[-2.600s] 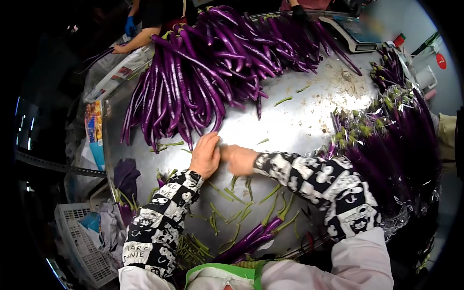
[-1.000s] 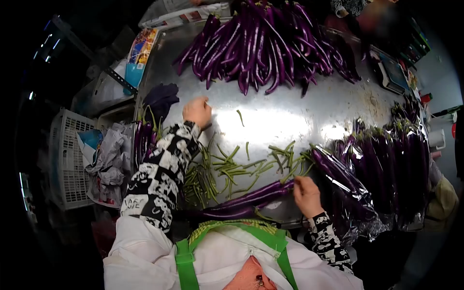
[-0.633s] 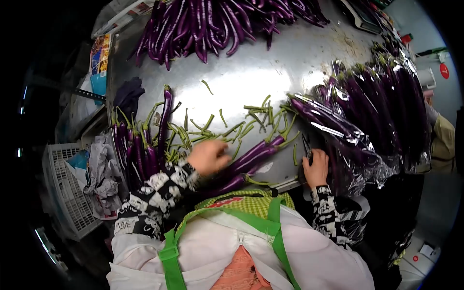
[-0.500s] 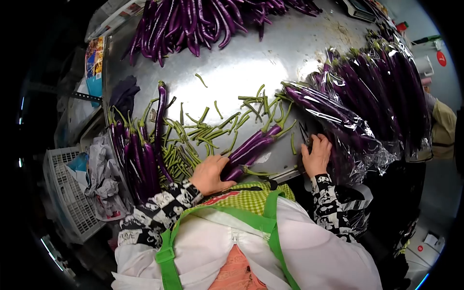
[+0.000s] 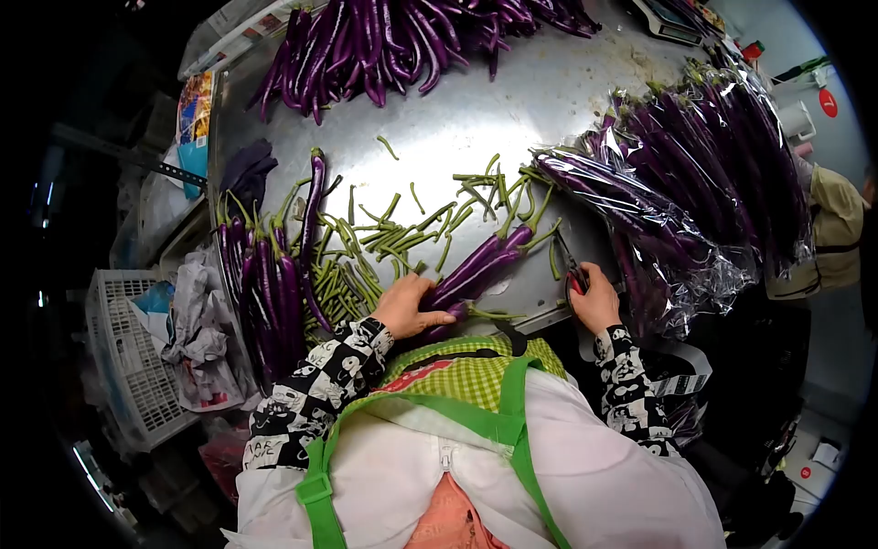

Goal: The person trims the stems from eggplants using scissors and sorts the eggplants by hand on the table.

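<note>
My left hand [image 5: 408, 306] is closed around the lower ends of a few purple eggplants [image 5: 482, 267] near the table's front edge, their long green stems pointing up and right. Red-handled scissors [image 5: 571, 265] are in my right hand [image 5: 596, 300], at the front edge right of those eggplants, blades pointing up and left. Cut green stem pieces [image 5: 352, 285] lie scattered left of and above the held eggplants. Further left, more eggplants with stems [image 5: 265, 284] are grouped, and a single one [image 5: 312, 233] lies beside them.
Across the metal table [image 5: 457, 119], a large eggplant pile [image 5: 366, 50] fills the far side. Plastic-wrapped eggplants [image 5: 677, 183] lie at the right. A dark cloth [image 5: 247, 171] is at the left edge, near a white basket [image 5: 137, 366]. A scale [image 5: 672, 20] stands at the back right.
My left hand has come down from the table's left side onto the front eggplants. My right hand has taken hold of the scissors. A plastic-wrapped bundle's position is nearly unchanged since a second ago.
</note>
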The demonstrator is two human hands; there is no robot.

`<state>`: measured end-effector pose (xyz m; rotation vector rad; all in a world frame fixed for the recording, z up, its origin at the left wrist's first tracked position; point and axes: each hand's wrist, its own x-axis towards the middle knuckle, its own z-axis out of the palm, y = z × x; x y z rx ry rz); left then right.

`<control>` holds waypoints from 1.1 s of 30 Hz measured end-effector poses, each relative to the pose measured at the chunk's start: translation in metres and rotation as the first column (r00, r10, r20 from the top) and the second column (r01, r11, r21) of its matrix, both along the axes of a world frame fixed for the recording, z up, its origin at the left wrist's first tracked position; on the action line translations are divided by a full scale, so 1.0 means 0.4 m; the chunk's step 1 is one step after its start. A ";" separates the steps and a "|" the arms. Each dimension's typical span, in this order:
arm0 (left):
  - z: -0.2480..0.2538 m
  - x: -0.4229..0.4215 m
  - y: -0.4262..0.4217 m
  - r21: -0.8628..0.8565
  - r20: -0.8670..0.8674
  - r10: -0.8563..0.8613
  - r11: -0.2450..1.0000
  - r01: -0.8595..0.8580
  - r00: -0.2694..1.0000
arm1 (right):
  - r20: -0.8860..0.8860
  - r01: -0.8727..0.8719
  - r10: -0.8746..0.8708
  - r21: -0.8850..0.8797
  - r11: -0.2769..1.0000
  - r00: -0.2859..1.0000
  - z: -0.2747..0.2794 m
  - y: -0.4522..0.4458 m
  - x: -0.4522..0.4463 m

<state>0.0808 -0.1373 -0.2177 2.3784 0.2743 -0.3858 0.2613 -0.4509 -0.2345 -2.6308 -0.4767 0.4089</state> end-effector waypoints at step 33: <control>0.195 0.001 0.062 0.123 0.259 0.138 0.977 -0.174 0.956 | 0.353 0.013 -0.098 0.237 0.972 0.930 -0.036 0.010 -0.071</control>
